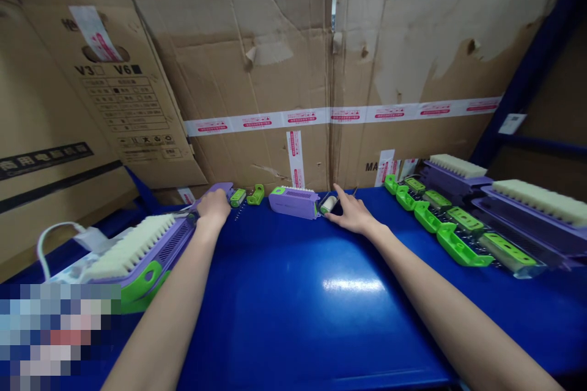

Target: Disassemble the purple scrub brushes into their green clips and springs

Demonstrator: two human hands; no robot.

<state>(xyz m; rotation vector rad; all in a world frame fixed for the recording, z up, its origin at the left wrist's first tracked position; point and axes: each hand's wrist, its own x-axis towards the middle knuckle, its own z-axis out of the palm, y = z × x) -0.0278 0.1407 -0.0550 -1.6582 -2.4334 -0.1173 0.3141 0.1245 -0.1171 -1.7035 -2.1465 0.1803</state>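
My left hand [213,208] is at the back left, its fingers curled over a purple plastic piece [224,187], which is mostly covered by the hand. Just right of it lie a small green-topped clear container [238,198] and a green end cap [255,194], with several small metal pieces in front. A purple brush body [293,203] with a green end rests on its side in the middle. Beside its right end is a clear container with a white roll inside [328,204]. My right hand [353,212] is at that container, fingers spread, thumb close to its near end.
Several green caps [426,217], green-topped containers [465,218] and purple brushes with cream bristles [541,200] line the right side. Another brush [132,245] lies at left, near a white plug with cable [92,237]. Cardboard [257,73] walls the back of the blue surface [293,317].
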